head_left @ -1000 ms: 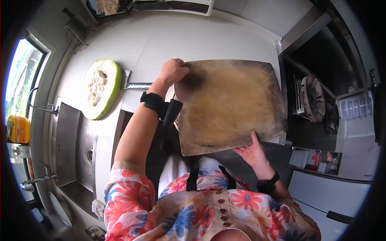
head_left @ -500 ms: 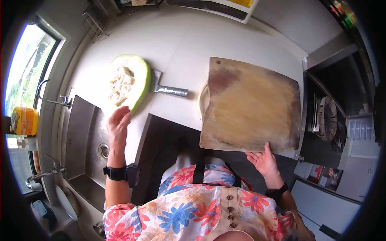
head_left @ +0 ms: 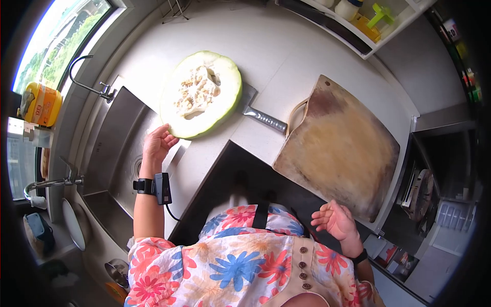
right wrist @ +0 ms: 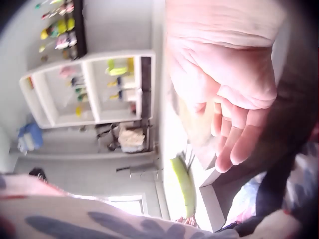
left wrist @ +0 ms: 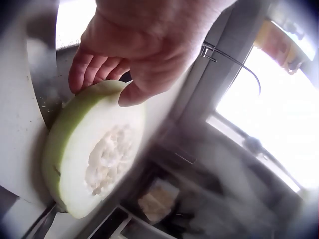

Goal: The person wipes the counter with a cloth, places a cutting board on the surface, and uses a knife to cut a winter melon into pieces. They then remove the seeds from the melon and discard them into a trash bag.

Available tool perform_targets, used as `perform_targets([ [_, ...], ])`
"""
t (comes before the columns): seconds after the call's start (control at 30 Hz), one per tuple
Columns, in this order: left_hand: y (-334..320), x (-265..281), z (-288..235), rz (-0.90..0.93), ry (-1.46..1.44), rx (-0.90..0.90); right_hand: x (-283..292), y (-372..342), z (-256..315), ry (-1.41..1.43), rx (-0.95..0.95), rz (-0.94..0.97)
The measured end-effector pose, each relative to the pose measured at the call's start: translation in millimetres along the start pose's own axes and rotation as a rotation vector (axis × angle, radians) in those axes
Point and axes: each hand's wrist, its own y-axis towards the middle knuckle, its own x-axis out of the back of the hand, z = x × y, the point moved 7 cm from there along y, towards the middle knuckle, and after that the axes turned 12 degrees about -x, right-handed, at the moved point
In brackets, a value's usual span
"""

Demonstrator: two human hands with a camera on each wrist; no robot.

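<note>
A thick round slice of pale green melon (head_left: pixel 225 110) lies on the counter, its seedy core facing up. My left hand (head_left: pixel 159 144) is at its near edge; in the left wrist view the hand (left wrist: pixel 144 50) has its thumb over the cut face of the melon (left wrist: pixel 70 129) and its fingers at the rind. A cleaver (head_left: pixel 265 119) lies beside the melon, its blade partly hidden by it. The wooden cutting board (head_left: pixel 340 148) lies at the right over a round pale rim (head_left: pixel 295 116). My right hand (head_left: pixel 335 221) hovers off its near edge, fingers loosely bent, holding nothing.
A steel sink (head_left: pixel 110 148) with a thin curved tap (head_left: pixel 71 74) is at the left, under the window. A stove (head_left: pixel 420 197) stands at the far right. A white shelf (head_left: pixel 404 25) with bottles is at the back. The counter's front edge runs diagonally before me.
My left hand has left the cutting board's far corner and come over to the melon. The right hand has come off the board's near edge. The head view has turned left.
</note>
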Motion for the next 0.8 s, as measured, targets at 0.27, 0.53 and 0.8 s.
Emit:
perform_targets([
  [0.27,-5.4,-8.1,-11.5,0.059,-0.158,0.026,-164.5,80.1,118.7,-1.071,0.566,-0.111],
  [0.53,0.2,-34.1,-8.3,0.254,-0.17,0.128,-224.6,197.9,134.6,-2.001,0.81,-0.457],
  [0.8,1.8,-46.7,-20.7,0.075,-0.46,0.012,-246.3,208.9,141.8,-2.041,0.762,-0.401],
])
